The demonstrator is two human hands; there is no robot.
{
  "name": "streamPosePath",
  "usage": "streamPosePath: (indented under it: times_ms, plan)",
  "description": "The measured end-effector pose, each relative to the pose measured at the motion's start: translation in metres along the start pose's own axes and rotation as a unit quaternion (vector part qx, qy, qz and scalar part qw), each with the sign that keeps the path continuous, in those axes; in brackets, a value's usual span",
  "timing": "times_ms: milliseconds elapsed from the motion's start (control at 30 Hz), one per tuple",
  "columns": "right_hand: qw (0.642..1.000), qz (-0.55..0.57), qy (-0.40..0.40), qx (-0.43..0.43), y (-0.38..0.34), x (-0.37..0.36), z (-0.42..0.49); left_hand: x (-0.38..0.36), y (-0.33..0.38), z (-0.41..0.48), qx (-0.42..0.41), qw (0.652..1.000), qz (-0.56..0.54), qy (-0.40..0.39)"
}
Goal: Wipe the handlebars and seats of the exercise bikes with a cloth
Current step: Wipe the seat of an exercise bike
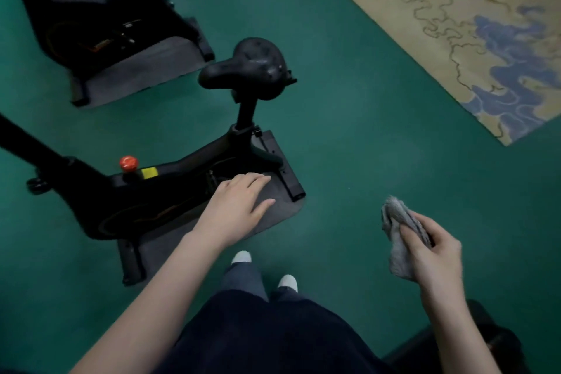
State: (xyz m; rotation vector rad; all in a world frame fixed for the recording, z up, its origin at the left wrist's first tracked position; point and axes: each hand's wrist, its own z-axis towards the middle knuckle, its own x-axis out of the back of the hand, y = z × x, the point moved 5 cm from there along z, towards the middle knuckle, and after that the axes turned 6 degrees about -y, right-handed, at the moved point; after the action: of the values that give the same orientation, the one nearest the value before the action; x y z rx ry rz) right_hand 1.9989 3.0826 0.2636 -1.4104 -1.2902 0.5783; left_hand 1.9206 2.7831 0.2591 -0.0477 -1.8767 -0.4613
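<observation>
A black exercise bike (145, 194) stands on a grey mat to my left, its black seat (249, 67) raised on a post. Its handlebars lie outside the view. My left hand (236, 206) hovers flat with fingers apart over the bike's rear, below the seat, holding nothing. My right hand (431, 249) is out to the right over the green floor, closed around a bunched grey cloth (397, 231). The cloth is well apart from the seat.
A second black bike (100, 24) stands on its own grey mat (145, 70) at the top left. A red knob (128, 163) tops the near bike's frame. A patterned beige and blue carpet (455, 24) covers the top right. My feet (264, 270) stand on green floor.
</observation>
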Motion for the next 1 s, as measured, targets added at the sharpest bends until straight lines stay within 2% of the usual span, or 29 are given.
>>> streamPosePath:
  times_ms: [133, 300, 567, 800, 1000]
  plan:
    - [1.000, 0.008, 0.013, -0.013, 0.004, 0.013, 0.010, -0.005, 0.007, 0.026, -0.015, 0.999, 0.011, -0.035]
    - [1.000, 0.011, -0.006, -0.012, -0.014, -0.004, 0.050, -0.006, -0.008, 0.065, -0.001, 0.999, 0.017, -0.046]
    - [0.987, -0.062, -0.142, 0.049, -0.084, -0.083, 0.160, 0.008, -0.054, 0.137, 0.096, 0.994, -0.052, -0.011]
    - [0.951, -0.142, -0.244, 0.127, -0.156, -0.156, 0.238, 0.024, -0.094, 0.165, 0.188, 0.979, -0.085, 0.004]
    - [0.911, -0.164, -0.353, 0.140, -0.167, -0.203, 0.268, 0.034, -0.116, 0.163, 0.288, 0.950, -0.122, 0.019]
